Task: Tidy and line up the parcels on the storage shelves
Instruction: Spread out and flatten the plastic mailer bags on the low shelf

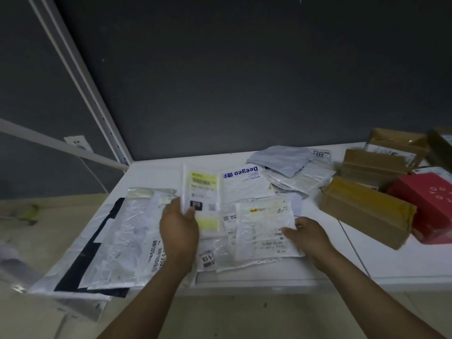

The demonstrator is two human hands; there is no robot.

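Flat plastic mailers lie spread over a white shelf (381, 267). My left hand (178, 228) grips the left edge of a white mailer with a yellow label (204, 189), which it lifts off the pile. My right hand (305, 234) pinches the right edge of a crinkled clear mailer (264, 231) lying on other mailers. A large white and black mailer (97, 243) lies at the left under a silvery one (127, 231). A white mailer with blue print (244, 182) sits behind.
Grey mailers (281, 159) are heaped at the back. Brown cardboard boxes (367, 209) and a red box (430, 204) stand at the right. A white shelf upright (80, 81) rises at the left against a dark wall. A wall socket (77, 143) sits behind it.
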